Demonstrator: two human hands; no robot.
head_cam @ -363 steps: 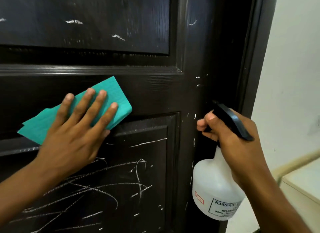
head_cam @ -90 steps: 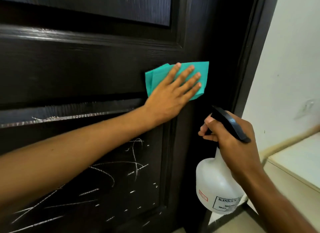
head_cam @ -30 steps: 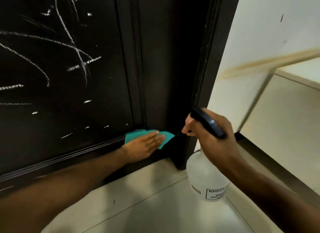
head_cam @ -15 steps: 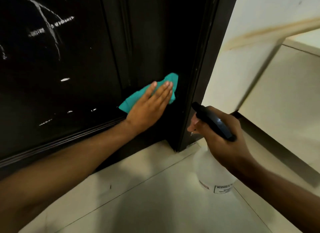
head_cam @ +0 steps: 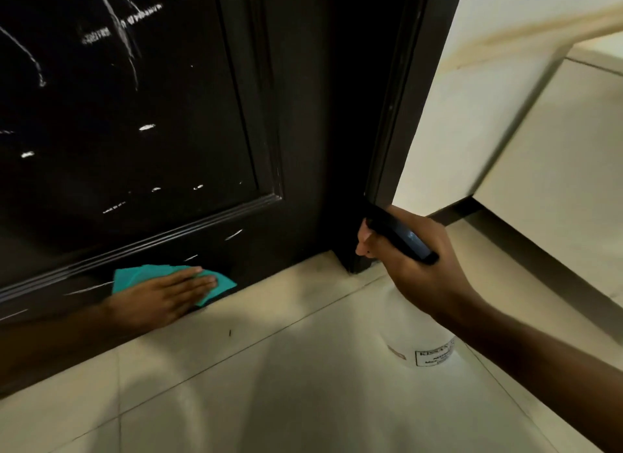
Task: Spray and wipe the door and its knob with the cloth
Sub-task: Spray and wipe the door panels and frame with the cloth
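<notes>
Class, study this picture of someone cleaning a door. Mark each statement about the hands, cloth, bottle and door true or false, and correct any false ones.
1. The left hand presses a teal cloth flat against the bottom rail of the door. True.
2. The right hand is empty. False: it grips the black trigger head of a white spray bottle.
3. The door's panel carries pale scratch marks. True.
4. The cloth lies loose on the floor. False: it is held against the door, just above the floor.
5. The doorknob is being wiped. False: no knob is in view.
</notes>
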